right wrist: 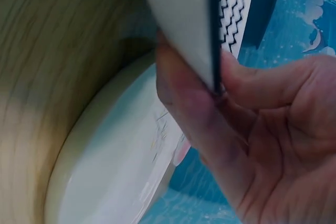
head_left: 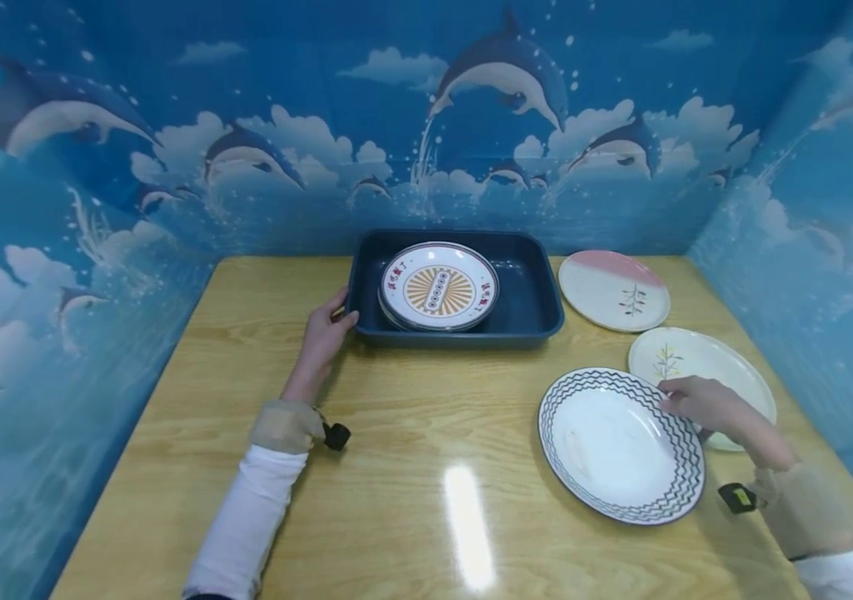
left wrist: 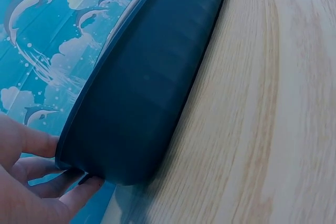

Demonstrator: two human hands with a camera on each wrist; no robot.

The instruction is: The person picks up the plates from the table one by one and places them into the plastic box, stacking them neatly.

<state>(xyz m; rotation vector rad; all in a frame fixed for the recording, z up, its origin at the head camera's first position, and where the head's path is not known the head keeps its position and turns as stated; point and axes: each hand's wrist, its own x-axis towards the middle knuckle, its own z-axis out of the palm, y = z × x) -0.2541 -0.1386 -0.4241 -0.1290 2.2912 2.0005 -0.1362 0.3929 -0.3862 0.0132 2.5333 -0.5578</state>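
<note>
My left hand (head_left: 323, 333) grips the near left corner of a dark blue rectangular tray (head_left: 524, 292). In the left wrist view the thumb is at the rim and the other fingers (left wrist: 84, 192) reach under it. Inside the tray, toward its left, lies a stack of round plates (head_left: 437, 287); the top one has red lettering and an orange sunburst. My right hand (head_left: 719, 410) pinches the rim of a white plate (head_left: 614, 446) with black wavy lines round its edge. The right wrist view shows this plate edge-on between thumb (right wrist: 268, 82) and fingers, raised off the table.
Partly behind the right hand, a cream oval plate (head_left: 734, 375) with a yellow sprig lies on the wooden table (head_left: 396, 442). Beyond it is a pink and white plate (head_left: 614, 292), right of the tray. Dolphin-printed walls (head_left: 366, 117) border the table's back and sides.
</note>
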